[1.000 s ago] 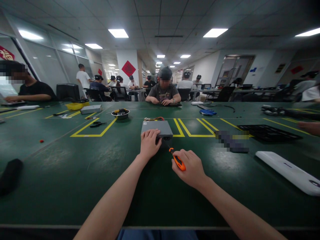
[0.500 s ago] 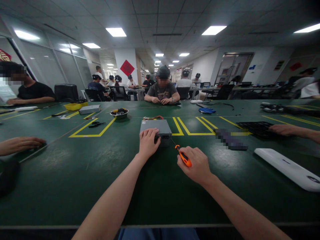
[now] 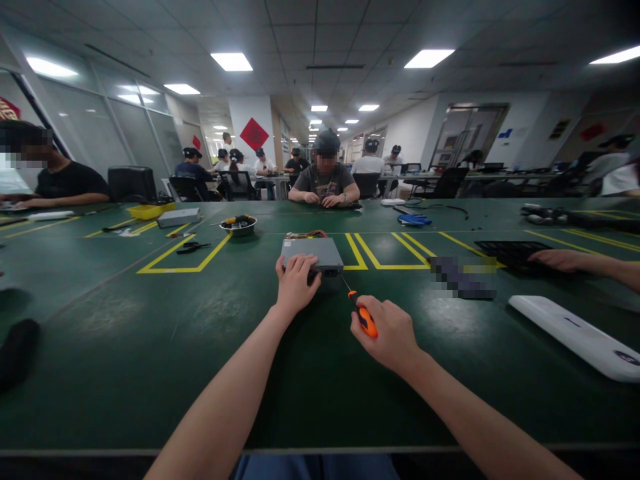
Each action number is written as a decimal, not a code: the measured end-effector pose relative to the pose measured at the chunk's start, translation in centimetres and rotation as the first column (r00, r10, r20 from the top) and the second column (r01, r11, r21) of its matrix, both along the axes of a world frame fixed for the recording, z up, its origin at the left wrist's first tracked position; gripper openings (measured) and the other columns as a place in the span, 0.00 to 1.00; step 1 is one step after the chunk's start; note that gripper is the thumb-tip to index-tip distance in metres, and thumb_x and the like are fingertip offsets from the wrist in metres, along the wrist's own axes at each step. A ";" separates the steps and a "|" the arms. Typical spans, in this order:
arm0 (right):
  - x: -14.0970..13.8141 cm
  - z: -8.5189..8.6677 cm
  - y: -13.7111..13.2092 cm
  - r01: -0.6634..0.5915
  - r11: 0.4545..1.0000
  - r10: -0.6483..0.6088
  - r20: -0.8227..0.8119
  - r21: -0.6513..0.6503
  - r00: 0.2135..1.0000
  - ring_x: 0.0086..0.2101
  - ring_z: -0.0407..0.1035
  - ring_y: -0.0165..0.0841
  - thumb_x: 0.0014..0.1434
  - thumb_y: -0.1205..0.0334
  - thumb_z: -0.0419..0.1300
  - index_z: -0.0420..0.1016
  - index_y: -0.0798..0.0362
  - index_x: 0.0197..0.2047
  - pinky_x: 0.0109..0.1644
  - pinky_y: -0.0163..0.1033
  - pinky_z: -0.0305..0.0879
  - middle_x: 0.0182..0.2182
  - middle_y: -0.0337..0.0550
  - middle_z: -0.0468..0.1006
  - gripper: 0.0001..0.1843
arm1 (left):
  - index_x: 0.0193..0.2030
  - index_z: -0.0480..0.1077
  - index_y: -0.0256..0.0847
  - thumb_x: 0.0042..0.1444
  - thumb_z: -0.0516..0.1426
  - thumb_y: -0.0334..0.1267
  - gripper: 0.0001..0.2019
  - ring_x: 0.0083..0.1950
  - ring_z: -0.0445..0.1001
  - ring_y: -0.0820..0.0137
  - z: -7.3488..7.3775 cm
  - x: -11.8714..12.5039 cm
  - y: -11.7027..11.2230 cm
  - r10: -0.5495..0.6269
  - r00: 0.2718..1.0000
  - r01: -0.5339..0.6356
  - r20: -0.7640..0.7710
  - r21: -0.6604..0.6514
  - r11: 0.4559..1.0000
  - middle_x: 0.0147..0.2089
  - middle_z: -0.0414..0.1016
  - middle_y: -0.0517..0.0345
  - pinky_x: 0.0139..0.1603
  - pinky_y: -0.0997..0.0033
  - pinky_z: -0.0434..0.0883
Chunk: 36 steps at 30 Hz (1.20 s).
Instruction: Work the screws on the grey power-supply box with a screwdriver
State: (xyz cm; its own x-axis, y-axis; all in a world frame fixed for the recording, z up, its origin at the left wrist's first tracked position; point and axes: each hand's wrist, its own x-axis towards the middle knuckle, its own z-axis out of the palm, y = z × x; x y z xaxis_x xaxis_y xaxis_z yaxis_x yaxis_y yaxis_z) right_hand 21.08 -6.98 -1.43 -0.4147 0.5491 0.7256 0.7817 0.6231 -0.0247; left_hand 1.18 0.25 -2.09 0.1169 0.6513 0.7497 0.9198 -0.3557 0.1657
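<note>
No text could be read: the red diamond sign (image 3: 254, 134) on the white pillar (image 3: 237, 113), far ahead of the right grip (image 3: 386, 335), showed only a small, blurred mark.

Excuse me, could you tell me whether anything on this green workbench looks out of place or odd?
One thing stands out: a small bundle of coloured wires lies loose behind the grey metal case under the left hand, untidy beside the closed case. I cannot tell whether it is attached.

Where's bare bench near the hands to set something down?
Bare green mat lies between the left hand and the yellow tape outline, and between the right hand and the white pad. Crowded: around the gray metal box, with the screwdriver and wires by it.
</note>
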 end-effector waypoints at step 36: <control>-0.1 0.1 -0.1 0.060 0.997 -0.061 -0.012 -0.051 0.998 0.25 0.65 0.30 0.58 0.57 0.51 0.67 0.54 0.37 0.30 0.34 0.56 0.28 0.40 0.70 0.10 | 0.47 0.66 0.49 0.54 0.54 0.40 0.13 0.55 0.63 0.63 0.2 -0.3 0.2 0.005 1.000 -0.005 0.014 -0.033 0.999 0.52 0.71 0.59 0.59 0.55 0.49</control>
State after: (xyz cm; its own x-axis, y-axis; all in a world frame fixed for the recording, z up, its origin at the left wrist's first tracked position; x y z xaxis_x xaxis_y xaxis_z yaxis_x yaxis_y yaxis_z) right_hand 21.01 -7.10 -1.31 -0.3701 0.6092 0.7013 0.8173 0.5724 -0.0659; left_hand 0.91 0.43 -1.92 0.1031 0.6760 0.7296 0.9189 -0.3455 0.1902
